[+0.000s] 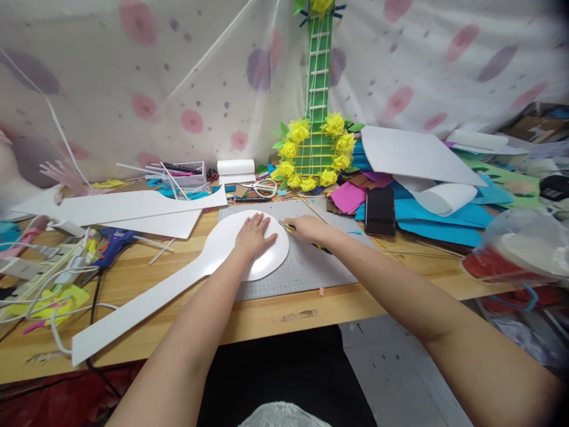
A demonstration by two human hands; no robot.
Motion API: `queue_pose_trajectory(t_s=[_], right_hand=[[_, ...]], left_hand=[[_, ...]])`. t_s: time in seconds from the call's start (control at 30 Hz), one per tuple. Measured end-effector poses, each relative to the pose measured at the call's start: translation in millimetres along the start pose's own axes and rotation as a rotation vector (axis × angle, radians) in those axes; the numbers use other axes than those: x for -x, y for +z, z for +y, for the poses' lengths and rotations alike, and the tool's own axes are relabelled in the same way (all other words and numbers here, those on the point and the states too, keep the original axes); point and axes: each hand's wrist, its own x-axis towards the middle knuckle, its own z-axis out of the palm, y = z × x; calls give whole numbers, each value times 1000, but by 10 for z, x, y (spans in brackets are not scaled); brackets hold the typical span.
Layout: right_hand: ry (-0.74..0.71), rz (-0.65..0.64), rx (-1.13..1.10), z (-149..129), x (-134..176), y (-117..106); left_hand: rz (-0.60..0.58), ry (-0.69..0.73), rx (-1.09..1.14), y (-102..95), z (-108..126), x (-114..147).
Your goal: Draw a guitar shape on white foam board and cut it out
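Observation:
A white foam board cutout (146,305) with a round head and a long straight neck lies across the table, its head over a grey cutting mat (320,270). My left hand (254,237) rests flat on the round part, fingers spread. Just past the right edge of that round part, my right hand (306,229) is wrapped around a yellow and black utility knife (320,248). The knife's tip points left, close to the board's edge; whether it touches the board I cannot tell.
White board offcuts (133,207) and a blue glue gun (111,246) with cables lie left. Behind the mat are scissors (263,188) and a green paper guitar (319,77) with yellow flowers. A black phone (380,212) and blue sheets (435,219) sit right, near a plastic-covered red bucket (493,261).

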Motion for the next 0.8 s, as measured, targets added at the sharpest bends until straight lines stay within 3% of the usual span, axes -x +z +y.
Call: queue_pose_trajectory(t_s=[0.07, 0.23, 0.37, 0.47, 0.53, 0.63, 0.73, 0.8], right_hand=[[34, 37, -17, 73, -19, -12], [295, 266, -10, 181, -108, 149], [363, 338, -32, 191, -178, 345], [392, 374, -41, 204, -222, 411], [391, 455, -60, 197, -262, 418], [272, 555, -127, 123, -356, 405], [158, 486, -230, -6, -488, 389], [163, 425, -279, -76, -578, 381]], left_hand=[[1, 4, -1, 0, 2, 7], [58, -26, 1, -17, 21, 41], [207, -317, -57, -8, 45, 81], [187, -507, -51, 25, 50, 89], [133, -549, -31, 44, 48, 85], [91, -526, -21, 51, 52, 92], [87, -503, -26, 42, 68, 126], [87, -495, -31, 37, 80, 154]])
